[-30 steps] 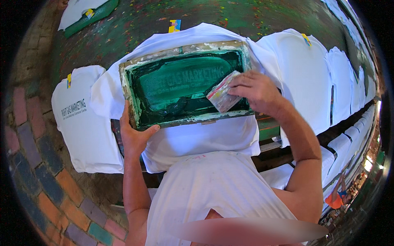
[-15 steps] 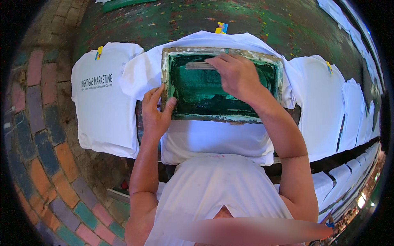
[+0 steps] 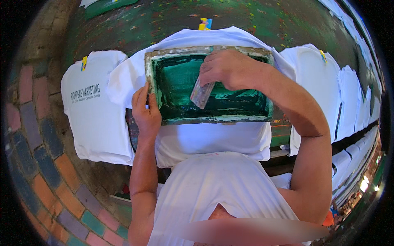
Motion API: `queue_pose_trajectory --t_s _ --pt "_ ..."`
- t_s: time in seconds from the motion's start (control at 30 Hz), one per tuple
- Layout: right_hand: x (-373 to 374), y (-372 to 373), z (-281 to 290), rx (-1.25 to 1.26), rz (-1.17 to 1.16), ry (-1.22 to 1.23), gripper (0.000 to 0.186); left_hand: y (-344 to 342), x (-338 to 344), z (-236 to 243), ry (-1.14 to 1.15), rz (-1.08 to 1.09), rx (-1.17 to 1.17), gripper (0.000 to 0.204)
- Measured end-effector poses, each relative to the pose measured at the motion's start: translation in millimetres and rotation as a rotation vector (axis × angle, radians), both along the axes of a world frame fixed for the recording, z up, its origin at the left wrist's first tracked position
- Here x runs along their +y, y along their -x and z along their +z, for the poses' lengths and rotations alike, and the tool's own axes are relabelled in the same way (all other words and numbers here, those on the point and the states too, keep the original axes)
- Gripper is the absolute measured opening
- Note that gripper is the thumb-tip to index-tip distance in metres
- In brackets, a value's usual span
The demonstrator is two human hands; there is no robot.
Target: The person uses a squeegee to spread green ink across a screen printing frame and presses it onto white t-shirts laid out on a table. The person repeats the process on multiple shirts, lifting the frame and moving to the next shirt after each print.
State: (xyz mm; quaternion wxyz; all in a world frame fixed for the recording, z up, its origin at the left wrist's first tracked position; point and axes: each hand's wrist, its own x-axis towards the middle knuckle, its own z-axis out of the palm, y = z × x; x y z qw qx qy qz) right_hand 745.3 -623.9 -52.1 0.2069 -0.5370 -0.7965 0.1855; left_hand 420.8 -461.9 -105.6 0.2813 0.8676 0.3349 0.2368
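Flat scraper [image 3: 202, 96] tilted inside a green-inked screen frame [image 3: 180, 52], centre of the frame.
The right hand [image 3: 227, 69] pinches the scraper's upper end; the left hand [image 3: 147, 112], thumb and fingers spread, touches the screen frame's left edge. Beneath lies a white shirt [image 3: 213, 141]; a printed shirt [image 3: 98, 127] lies at left.

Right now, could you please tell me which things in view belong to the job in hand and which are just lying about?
In the job:
paint-smeared frame, touched by the left hand
flat scraper, held by the right hand
white shirt under the frame

Apparently just lying about:
printed shirt at left
white shirts at right
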Motion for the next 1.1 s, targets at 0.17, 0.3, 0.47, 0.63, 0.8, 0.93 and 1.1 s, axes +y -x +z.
queue_pose_trajectory --t_s 0.17,0.3,0.47,0.63,0.8,0.93,1.1 --pt "-71 -33 8 -0.038 -0.092 0.065 0.046 -2 1 0 -0.013 -0.034 0.020 0.044" --pt "-128 -36 9 -0.012 -0.243 0.063 0.050 -3 0 2 0.046 -0.027 0.020 0.052" --pt "-176 19 0 -0.024 -0.469 -0.021 0.045 -4 0 2 0.019 -0.058 0.012 0.061" --pt "-190 89 -8 -0.072 -0.692 -0.112 0.041 0 2 -2 0.012 -0.098 -0.042 0.060" --pt "-208 112 -10 0.060 -0.701 -0.059 0.044 6 8 -17 -0.086 -0.194 -0.169 0.057" --pt "-215 110 -29 -0.029 -1.288 -0.474 0.061 15 3 -23 -0.218 -0.175 -0.272 0.055" --pt "-221 104 -56 0.961 -1.393 -0.245 0.062 17 -6 -10 0.014 -0.121 -0.377 0.061"
